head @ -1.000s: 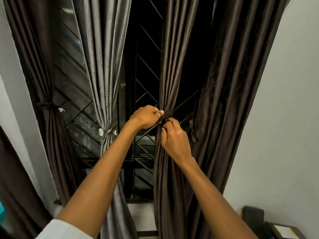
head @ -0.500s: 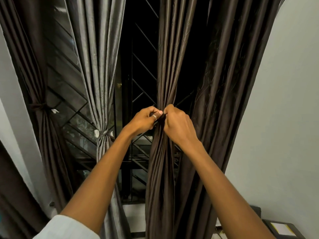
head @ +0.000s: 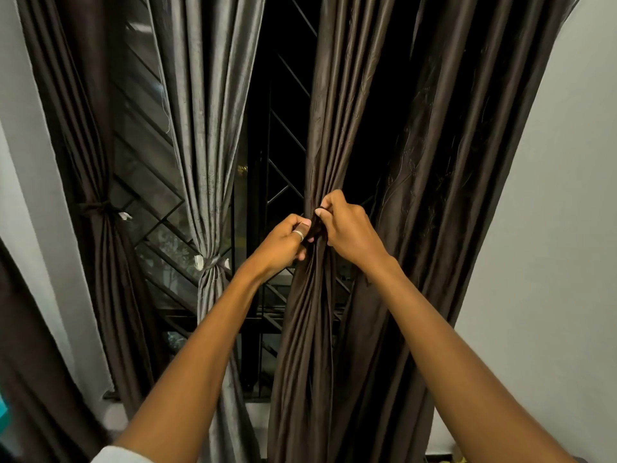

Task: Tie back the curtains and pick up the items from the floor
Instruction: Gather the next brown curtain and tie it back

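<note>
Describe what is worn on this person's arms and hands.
The left hand carries a plain silver ring on one finger. A white sleeve covers the left arm only at the bottom edge of the view; the rest is bare. The right hand and right arm show no ring, watch or sleeve.

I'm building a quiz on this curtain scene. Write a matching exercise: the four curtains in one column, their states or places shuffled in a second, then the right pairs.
Things
1. grey curtain
2. far-left brown curtain
3. middle brown curtain
4. rightmost brown curtain

States
A. hangs loose beside the right wall
B. pinched by the left hand and the right hand
C. tied, against the left wall
D. tied, hanging mid-window before the window grille

Pairs: 1-D, 2-C, 3-B, 4-A
</note>
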